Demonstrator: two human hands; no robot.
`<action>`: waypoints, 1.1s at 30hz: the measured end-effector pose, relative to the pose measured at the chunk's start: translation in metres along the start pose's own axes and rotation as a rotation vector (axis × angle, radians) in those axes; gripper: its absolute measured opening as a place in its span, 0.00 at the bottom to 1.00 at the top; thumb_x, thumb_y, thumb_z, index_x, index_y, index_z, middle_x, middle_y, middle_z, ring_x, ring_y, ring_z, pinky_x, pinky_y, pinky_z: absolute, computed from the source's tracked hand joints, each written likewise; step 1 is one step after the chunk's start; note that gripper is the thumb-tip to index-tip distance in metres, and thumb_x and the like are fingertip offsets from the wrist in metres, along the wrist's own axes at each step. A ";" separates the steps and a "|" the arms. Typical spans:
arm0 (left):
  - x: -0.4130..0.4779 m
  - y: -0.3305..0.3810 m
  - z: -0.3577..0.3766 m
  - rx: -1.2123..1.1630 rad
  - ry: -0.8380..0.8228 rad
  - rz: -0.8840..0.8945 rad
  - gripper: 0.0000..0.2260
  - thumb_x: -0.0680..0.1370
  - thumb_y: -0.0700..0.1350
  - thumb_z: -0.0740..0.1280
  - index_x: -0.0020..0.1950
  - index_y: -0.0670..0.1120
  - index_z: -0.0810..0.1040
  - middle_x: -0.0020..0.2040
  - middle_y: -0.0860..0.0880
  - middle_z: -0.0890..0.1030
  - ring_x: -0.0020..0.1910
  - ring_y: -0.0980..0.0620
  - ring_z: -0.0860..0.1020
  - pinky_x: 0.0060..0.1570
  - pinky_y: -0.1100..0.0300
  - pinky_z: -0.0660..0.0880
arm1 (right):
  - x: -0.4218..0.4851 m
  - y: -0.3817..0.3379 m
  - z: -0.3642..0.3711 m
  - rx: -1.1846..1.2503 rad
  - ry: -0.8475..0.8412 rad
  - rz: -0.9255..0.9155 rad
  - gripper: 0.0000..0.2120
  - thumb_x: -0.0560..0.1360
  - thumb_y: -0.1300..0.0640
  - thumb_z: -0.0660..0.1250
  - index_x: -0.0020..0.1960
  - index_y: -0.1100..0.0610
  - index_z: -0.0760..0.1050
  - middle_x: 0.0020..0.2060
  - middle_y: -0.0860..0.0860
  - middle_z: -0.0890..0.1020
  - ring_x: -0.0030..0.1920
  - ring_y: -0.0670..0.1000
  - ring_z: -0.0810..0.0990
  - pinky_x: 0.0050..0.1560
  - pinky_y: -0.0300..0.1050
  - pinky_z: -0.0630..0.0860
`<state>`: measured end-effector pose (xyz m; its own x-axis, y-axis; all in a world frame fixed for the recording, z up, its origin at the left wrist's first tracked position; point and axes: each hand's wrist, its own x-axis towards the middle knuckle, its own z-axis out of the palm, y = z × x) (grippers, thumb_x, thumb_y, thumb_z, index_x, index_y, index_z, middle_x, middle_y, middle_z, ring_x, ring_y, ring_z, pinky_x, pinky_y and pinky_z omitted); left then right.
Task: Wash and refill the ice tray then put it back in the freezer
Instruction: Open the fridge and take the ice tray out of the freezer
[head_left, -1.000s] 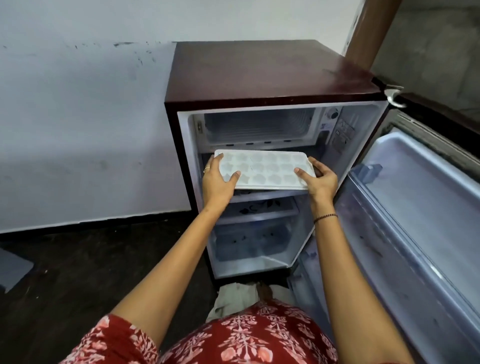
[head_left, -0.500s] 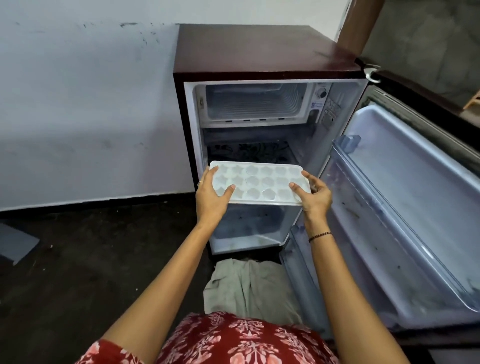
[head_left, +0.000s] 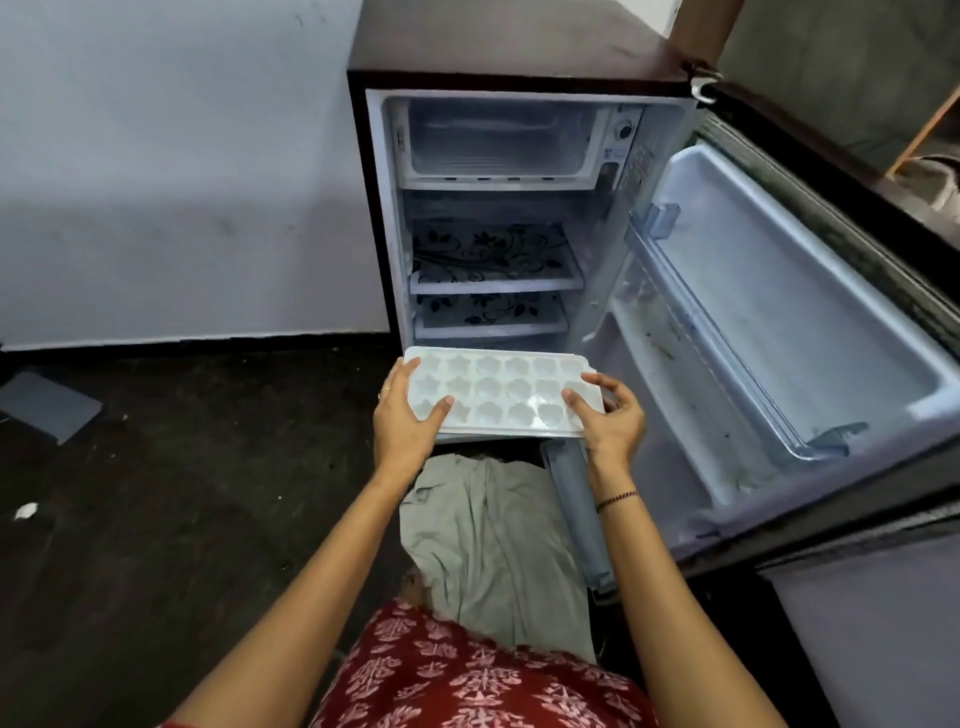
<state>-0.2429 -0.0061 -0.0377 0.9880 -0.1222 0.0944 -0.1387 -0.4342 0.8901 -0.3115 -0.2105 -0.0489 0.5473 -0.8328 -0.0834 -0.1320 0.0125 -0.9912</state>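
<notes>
A white ice tray (head_left: 504, 395) with star- and heart-shaped cells is held level in front of the open fridge (head_left: 519, 208), low down before its bottom shelves and well below the freezer compartment (head_left: 498, 143) at the top. The left hand (head_left: 402, 421) grips the tray's left end with the thumb laid over the cells and the fingers curled beneath, while the right hand (head_left: 613, 421) clasps the right end the same way. The fridge door (head_left: 779, 312) stands swung wide to the right, and a grey cloth (head_left: 488, 545) lies on the dark floor (head_left: 156, 493) under the tray.
</notes>
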 end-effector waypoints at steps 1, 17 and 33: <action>-0.007 -0.002 -0.002 0.001 -0.005 -0.006 0.27 0.73 0.43 0.72 0.70 0.45 0.68 0.73 0.45 0.66 0.71 0.49 0.65 0.64 0.67 0.60 | -0.007 0.004 -0.005 -0.004 0.010 0.009 0.14 0.63 0.62 0.79 0.41 0.46 0.79 0.52 0.53 0.82 0.52 0.53 0.81 0.56 0.55 0.78; -0.071 -0.028 -0.031 0.004 -0.361 0.138 0.27 0.73 0.45 0.72 0.70 0.46 0.68 0.74 0.46 0.65 0.72 0.49 0.64 0.69 0.60 0.61 | -0.144 0.044 -0.058 -0.005 0.374 0.033 0.16 0.64 0.65 0.77 0.39 0.47 0.77 0.53 0.51 0.79 0.55 0.54 0.80 0.62 0.52 0.74; -0.179 -0.009 0.025 -0.027 -0.925 0.440 0.25 0.73 0.47 0.71 0.69 0.48 0.69 0.73 0.48 0.66 0.73 0.51 0.63 0.66 0.63 0.60 | -0.308 0.076 -0.168 -0.052 0.957 0.132 0.14 0.64 0.58 0.79 0.40 0.42 0.78 0.55 0.43 0.76 0.58 0.46 0.77 0.62 0.53 0.74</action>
<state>-0.4205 -0.0028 -0.0740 0.4085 -0.9116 0.0446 -0.4636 -0.1651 0.8705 -0.6289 -0.0455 -0.0815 -0.3761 -0.9251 -0.0523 -0.1928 0.1334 -0.9721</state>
